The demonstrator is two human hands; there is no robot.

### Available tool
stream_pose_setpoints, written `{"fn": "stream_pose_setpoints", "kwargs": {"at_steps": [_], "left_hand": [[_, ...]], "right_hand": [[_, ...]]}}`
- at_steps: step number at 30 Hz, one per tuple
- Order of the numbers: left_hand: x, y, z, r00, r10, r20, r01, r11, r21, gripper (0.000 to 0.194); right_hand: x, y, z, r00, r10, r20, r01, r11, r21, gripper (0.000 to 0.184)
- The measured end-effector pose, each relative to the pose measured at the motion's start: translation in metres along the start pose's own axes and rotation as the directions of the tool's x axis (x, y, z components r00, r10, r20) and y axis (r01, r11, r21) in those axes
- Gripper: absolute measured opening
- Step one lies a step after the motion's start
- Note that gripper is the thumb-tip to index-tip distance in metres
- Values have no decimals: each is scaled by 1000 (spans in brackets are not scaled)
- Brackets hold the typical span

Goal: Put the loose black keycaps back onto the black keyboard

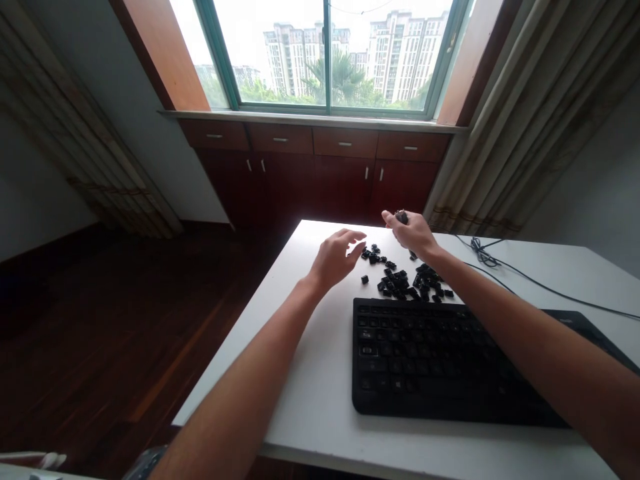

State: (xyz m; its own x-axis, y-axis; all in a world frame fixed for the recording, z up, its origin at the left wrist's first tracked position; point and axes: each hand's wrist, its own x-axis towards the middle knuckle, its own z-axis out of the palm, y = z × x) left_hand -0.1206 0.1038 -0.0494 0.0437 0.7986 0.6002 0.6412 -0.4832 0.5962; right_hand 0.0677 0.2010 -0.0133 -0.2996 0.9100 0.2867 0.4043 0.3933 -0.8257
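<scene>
My left hand point(336, 259) hovers at the left of a loose scatter of small black keycaps point(395, 283), its thumb and fingers apart with nothing visible between them. My right hand point(413, 233) is closed, higher up beyond the pile. A small dark thing point(401, 217) shows at its thumb and curled fingers; its kind is hidden by the grip. Nearest to me lies a black keyboard point(425, 387), partly covered by my right forearm. Several keys are visible in place on its left side. One single keycap point(365, 279) lies apart, left of the pile.
The white table point(310, 373) has its left edge beside my left forearm. A black cable point(530, 273) runs in a loose bundle across the far right. Behind stand red-brown cabinets point(345, 180) under a window, with curtains point(505, 133) on both sides.
</scene>
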Motion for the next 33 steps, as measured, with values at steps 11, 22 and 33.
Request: {"fn": "stream_pose_setpoints", "kwargs": {"at_steps": [11, 22, 33], "left_hand": [[-5, -29, 11, 982, -44, 184, -3, 968, 251, 30], [-5, -33, 13, 983, -132, 129, 119, 987, 106, 14], [6, -5, 3, 900, -388, 199, 426, 686, -590, 41]], "right_hand": [[16, 41, -9, 879, -103, 465, 300, 879, -372, 47], [17, 45, 1, 845, -206, 493, 445, 782, -436, 36], [3, 44, -13, 830, -208, 518, 472, 756, -453, 29]]}}
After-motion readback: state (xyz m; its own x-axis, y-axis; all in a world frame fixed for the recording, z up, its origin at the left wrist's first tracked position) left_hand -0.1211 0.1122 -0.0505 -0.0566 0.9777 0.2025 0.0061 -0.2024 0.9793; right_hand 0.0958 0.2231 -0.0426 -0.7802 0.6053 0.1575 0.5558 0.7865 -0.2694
